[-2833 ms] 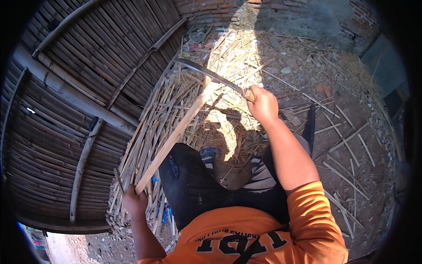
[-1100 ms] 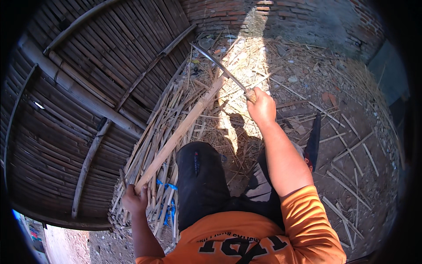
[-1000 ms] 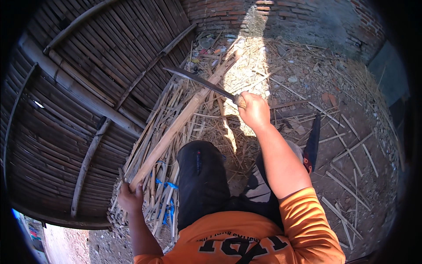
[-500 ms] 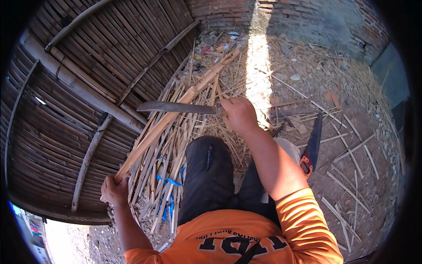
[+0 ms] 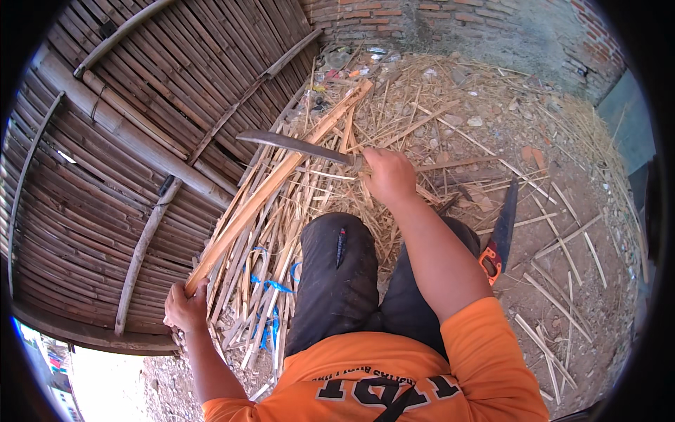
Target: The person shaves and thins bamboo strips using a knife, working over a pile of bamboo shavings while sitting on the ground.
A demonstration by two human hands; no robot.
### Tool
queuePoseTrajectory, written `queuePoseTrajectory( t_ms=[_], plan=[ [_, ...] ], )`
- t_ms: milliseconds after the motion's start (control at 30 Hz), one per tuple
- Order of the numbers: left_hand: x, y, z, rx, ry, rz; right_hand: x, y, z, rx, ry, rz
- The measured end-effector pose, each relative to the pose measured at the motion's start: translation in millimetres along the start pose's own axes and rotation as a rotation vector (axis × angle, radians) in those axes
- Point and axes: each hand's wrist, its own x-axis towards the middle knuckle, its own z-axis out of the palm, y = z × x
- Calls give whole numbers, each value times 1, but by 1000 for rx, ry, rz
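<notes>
My left hand [image 5: 186, 306] grips the near end of a long split bamboo strip [image 5: 281, 176] that slants up and away to the right over a heap of strips. My right hand [image 5: 388, 174] is closed on the handle of a long curved blade [image 5: 292, 144]. The blade points left and lies across the bamboo strip near its middle. Both forearms come in from below, past my dark trousers and orange shirt.
A woven bamboo wall [image 5: 119, 133] fills the left side. Loose bamboo strips [image 5: 267, 267] with blue ties lie by my left knee. A handsaw with an orange handle [image 5: 498, 235] lies on the dirt at right. A brick wall [image 5: 450, 24] stands beyond.
My right hand has swung the blade from up and far right down to the left, across the strip. My left hand has shifted the strip's near end further left.
</notes>
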Motion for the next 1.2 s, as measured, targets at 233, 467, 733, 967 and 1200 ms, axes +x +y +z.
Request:
queuePoseTrajectory(
  t_ms=[233,467,733,967,1200],
  plan=[
    [-5,-4,0,16,-5,24,10,30,-15,-22,3,360],
    [14,37,-1,-173,-235,-83,-5,17,-8,101,-114,315],
    [61,106,19,-429,-612,-236,-18,8,-19,59,-93,-158],
    [104,144,47,-482,-637,-160,16,15,-27,33,-72,-252],
    [81,102,74,-505,-532,-71,44,31,6,-64,-3,-390]
  ],
)
